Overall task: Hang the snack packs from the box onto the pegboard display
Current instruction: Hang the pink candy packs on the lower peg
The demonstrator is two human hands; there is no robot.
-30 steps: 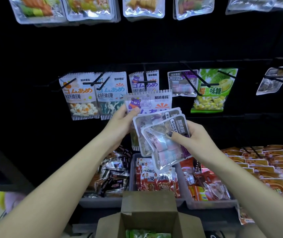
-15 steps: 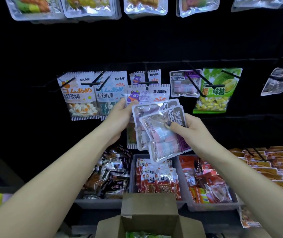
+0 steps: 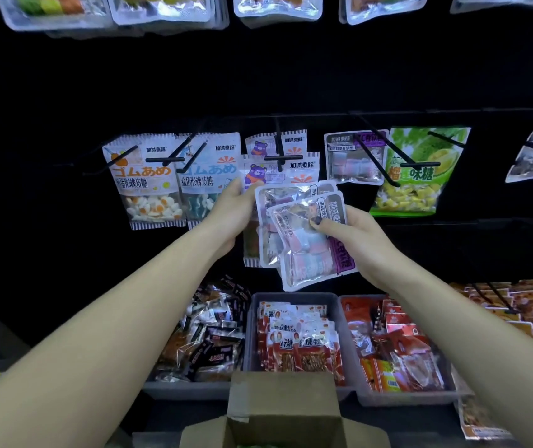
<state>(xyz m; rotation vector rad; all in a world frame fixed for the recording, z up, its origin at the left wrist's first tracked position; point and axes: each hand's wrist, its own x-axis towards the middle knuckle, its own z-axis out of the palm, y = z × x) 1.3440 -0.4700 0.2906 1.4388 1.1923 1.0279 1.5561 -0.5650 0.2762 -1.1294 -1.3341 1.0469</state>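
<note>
My left hand (image 3: 230,212) grips the left edge of a white bear-print snack pack (image 3: 260,176) whose top hole sits at the tip of a black peg (image 3: 280,158). A second bear pack (image 3: 270,144) hangs behind it on the same peg. My right hand (image 3: 352,232) holds two clear pink-and-blue marshmallow packs (image 3: 307,250) fanned in front of the bear pack, thumb on top. The open cardboard box (image 3: 282,412) sits at the bottom centre, with a green pack barely showing inside. The black pegboard (image 3: 258,76) fills the background.
Egg gummy pack (image 3: 143,182) and fish gummy pack (image 3: 208,176) hang to the left; a marshmallow pack (image 3: 354,156) and a green durian candy bag (image 3: 420,173) hang to the right. Grey bins (image 3: 294,297) of red snacks sit below. Clear packs (image 3: 161,9) hang above.
Both hands rose toward the pegs. The bear pack in my left hand moved up until its hole reached the peg tip. The marshmallow packs rose with my right hand.
</note>
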